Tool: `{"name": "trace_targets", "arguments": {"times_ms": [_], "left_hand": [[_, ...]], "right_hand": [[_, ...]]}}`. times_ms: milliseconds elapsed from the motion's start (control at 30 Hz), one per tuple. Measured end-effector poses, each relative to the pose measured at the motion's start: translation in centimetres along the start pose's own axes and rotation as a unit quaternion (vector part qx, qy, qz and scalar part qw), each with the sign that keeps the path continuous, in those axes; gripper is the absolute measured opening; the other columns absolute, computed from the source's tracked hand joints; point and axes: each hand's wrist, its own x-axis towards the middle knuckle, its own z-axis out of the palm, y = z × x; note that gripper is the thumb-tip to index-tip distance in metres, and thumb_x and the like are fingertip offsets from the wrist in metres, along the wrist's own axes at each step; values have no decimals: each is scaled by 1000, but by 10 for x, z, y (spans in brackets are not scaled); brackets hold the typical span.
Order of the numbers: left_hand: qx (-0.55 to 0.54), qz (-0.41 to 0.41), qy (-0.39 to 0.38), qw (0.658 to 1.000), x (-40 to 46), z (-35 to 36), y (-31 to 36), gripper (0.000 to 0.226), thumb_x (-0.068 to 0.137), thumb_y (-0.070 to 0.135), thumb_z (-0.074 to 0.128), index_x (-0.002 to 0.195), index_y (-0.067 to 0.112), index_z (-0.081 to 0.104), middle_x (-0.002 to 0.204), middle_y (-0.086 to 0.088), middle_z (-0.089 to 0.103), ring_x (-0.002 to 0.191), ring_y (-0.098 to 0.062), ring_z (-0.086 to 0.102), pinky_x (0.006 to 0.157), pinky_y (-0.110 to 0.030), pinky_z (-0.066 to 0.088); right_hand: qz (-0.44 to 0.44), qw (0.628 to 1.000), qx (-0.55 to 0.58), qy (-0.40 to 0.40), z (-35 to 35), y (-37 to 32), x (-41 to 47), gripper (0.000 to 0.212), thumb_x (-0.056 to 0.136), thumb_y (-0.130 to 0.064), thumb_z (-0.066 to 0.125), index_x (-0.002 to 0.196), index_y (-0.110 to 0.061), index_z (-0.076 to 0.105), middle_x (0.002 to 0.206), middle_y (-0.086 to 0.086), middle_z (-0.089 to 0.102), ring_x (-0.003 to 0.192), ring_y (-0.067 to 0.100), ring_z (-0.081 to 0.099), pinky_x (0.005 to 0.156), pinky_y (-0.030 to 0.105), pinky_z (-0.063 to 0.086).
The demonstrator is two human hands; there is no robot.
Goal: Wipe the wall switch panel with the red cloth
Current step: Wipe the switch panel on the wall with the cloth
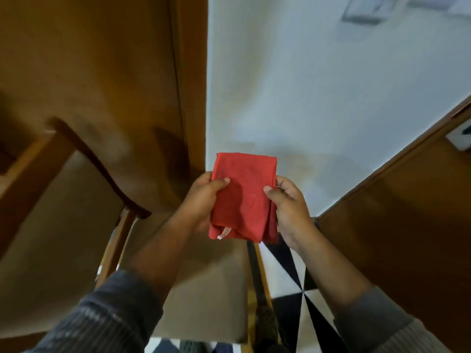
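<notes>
A folded red cloth (244, 197) is held upright in front of me, between both hands. My left hand (204, 200) grips its left edge, thumb on the front face. My right hand (290, 207) pinches its right edge. A white tag sticks out at the cloth's lower left corner. High on the white wall (331, 85), at the top right, a blurred grey-white wall switch panel (364, 10) shows, well above the cloth and apart from it.
A wooden door and frame (188, 72) stand to the left of the wall. Another brown wooden door (407, 200) is at the right. A wooden chair (76, 200) with a beige seat sits at lower left. The floor has black-and-white tiles (293, 289).
</notes>
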Motion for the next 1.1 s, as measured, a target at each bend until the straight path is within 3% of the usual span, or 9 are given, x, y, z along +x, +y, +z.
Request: {"name": "trace_targets", "arguments": {"times_ms": [100,300,533,767,900,967,1033,1100], "left_hand": [[15,39,-34,999,-12,40,36,9,97,12,61,102,17,66,91,-7,77,78,-20,74,67,-32,58],[58,149,-61,985,-20,108,93,8,94,18,66,99,23,68,99,-6,79,95,-26,73,82,-40,57],[89,250,-19,964,-3,199,134,21,78,35,68,99,32,69,100,3,79,95,-18,75,79,-33,57],[88,315,66,943,46,307,137,24,89,4,68,103,23,65,99,-5,77,89,-21,73,78,-37,59],[115,352,75,926,64,361,149,37,85,-2,70,104,28,59,100,-6,78,86,-18,75,72,-27,59],[158,384,86,906,71,380,159,42,84,1,73,102,33,55,100,-1,77,84,-13,74,71,-24,59],[192,413,96,885,77,395,172,43,84,5,75,101,36,51,98,5,75,84,-9,74,76,-28,61],[215,443,113,863,85,410,187,46,83,5,74,99,39,48,94,9,74,83,-9,73,78,-33,62]], "right_hand": [[-54,998,25,13,-24,-41,-10,19,102,-8,51,105,-19,65,84,-11,76,75,4,71,63,19,58],[-156,984,84,16,-66,-110,2,25,101,3,46,112,-13,62,93,-3,75,83,5,71,72,19,56],[-231,968,101,-11,-132,-162,67,24,100,1,50,115,-13,63,93,-4,77,86,9,71,74,21,57],[-322,946,28,18,-215,-204,155,31,93,4,57,103,-25,62,89,-4,76,79,7,69,70,21,54],[-420,901,-6,113,-254,-229,186,46,88,5,61,103,-37,51,98,-6,68,87,-2,66,79,15,51],[-481,863,-31,151,-265,-242,200,42,88,-1,60,100,-39,46,97,-14,63,88,-7,63,79,8,47],[-542,817,-79,178,-274,-254,215,33,87,-2,56,103,-31,52,95,-10,63,87,-6,60,82,6,44],[-597,768,-126,196,-280,-267,231,26,89,0,52,105,-19,61,97,3,65,92,2,57,88,6,42]]}}
